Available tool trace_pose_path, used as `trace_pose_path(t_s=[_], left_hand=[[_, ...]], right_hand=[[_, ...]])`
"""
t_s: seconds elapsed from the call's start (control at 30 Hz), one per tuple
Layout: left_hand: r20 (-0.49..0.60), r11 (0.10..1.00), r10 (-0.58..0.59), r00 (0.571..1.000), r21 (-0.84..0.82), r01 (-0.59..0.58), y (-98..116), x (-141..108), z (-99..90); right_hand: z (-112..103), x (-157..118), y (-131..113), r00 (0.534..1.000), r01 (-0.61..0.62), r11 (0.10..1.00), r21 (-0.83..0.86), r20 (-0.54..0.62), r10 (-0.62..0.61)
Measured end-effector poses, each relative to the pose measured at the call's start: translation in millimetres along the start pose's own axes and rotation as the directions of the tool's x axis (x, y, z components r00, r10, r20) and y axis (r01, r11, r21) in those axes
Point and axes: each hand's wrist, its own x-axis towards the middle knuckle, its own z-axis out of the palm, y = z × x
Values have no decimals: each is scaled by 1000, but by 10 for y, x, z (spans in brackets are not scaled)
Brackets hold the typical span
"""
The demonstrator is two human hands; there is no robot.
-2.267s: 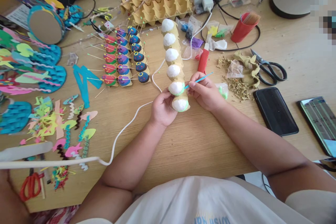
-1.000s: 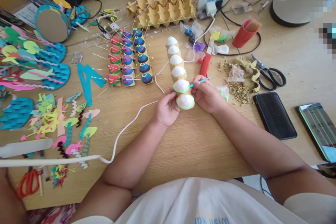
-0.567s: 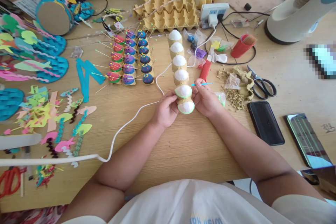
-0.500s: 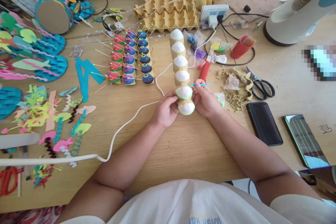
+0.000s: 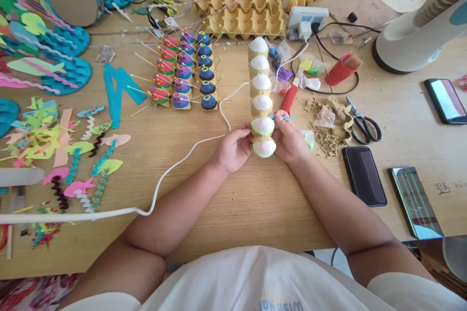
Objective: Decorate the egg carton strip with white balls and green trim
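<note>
A strip of egg carton stands out in front of me, its row of cups topped with white domes. Green edging runs along the rims of the two nearest domes. My left hand grips the strip's near end from the left, thumb against its side. In my right hand a thin blue stick tool is pinched between thumb and fingers, its left end close to the second-nearest dome. Part of the right fingers is hidden behind the strip. A small bag with green clay lies just beyond the right hand.
Painted egg-carton strips with pins stand behind left. Scissors, a black phone and a second phone lie right. A white cable crosses the table past my left arm. Paper cutouts cover the left side.
The view has shifted a little, so the strip and both hands appear slightly farther right. My grip on the strip and the blue stick tool looks much the same.
</note>
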Motion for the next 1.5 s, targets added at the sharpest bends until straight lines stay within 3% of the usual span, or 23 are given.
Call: trace_pose_path(t_s=[0.43,0.73,1.2,1.5], left_hand=[[75,998,43,996,32,-46,-72,25,-36],[48,994,85,995,65,-88,-57,5,-7],[36,988,133,990,77,-135,-52,-21,40],[117,983,169,979,54,-177,-70,-23,21]], right_hand=[[2,-28,2,1000,4,994,-108,0,-4],[-5,-30,6,998,45,982,-181,50,-36],[15,-32,5,999,41,986,-162,24,-38],[13,-16,13,998,50,993,-103,35,-47]])
